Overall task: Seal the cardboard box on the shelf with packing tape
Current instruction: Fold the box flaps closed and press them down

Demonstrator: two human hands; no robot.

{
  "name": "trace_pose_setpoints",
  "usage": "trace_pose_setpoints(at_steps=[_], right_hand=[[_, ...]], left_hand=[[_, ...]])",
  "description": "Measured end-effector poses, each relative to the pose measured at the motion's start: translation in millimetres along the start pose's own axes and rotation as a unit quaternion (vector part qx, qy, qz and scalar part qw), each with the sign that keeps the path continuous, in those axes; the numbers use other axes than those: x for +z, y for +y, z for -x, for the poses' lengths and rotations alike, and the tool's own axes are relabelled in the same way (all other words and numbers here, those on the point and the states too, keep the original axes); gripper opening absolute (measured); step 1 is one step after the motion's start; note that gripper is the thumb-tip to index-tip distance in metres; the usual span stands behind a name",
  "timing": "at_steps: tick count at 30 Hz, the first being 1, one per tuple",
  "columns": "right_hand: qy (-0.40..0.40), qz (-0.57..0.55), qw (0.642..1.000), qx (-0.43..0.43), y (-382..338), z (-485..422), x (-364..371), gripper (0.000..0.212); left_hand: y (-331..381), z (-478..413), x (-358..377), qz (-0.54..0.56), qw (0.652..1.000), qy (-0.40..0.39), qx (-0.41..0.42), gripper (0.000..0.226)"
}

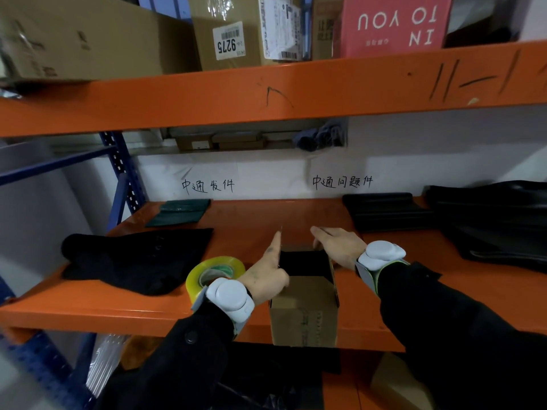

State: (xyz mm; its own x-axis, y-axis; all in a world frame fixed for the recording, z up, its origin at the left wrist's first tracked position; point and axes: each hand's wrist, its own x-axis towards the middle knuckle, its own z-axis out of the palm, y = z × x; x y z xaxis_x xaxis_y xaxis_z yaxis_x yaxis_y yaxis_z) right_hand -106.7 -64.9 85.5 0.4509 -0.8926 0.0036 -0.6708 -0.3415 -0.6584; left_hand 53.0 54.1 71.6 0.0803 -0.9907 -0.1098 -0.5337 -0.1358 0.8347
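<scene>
Upper shelf, brown carton (204, 48): white label (229, 44) turned sideways, with a barcode and "9275"; the small print beside it is illegible.
Next to it, shipping label (279, 28): text and barcodes too small to read.
Upside-down pink box (396, 25): white letters "IN TO YOU"; the small characters near them are not legible.
Beside it, narrow brown box (324, 31): dark characters, blurred.
Behind the lower shelf, white wall (266, 173), handwritten in black: "中通发件" (208, 185) at left, "中通问题件" (342, 182) at right.
Across the top, orange beam (296, 93): black marker strokes (473, 78), no readable characters.
Front face of cardboard box (305, 318): faint print, unreadable.
</scene>
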Motion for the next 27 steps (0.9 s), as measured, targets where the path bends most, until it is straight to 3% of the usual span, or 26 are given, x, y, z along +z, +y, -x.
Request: trace_pose_setpoints(at_steps=[11,17,20,24,27], right_hand=[[0.003,-0.011,1.0,0.021,3.0,3.9,0.1,0.057],[-0.005,-0.047,0.999,0.027,6.7,2.5,4.6,0.054],[-0.005,-0.09,0.996,0.019,11.3,3.5,10.3,0.052],[-0.013,-0.131,0.991,0.003,16.7,11.0,19.5,0.055],[-0.015,-0.13,0.991,0.035,20.6,12.7,26.2,0.059]], left_hand=[[-5.8,-1.5,15.1,-0.076,0.996,-0.016,0.042,0.103],[-10.6,0.5,16.0,-0.026,0.999,-0.009,0.044,0.097],[-14.1,0.5,16.7,0.052,0.998,-0.008,0.029,0.08],[-18.5,-6.6,17.8,0.062,0.998,-0.008,-0.002,0.061],[-21.7,-8.6,19.2,0.046,0.999,0.01,-0.009,0.066]])
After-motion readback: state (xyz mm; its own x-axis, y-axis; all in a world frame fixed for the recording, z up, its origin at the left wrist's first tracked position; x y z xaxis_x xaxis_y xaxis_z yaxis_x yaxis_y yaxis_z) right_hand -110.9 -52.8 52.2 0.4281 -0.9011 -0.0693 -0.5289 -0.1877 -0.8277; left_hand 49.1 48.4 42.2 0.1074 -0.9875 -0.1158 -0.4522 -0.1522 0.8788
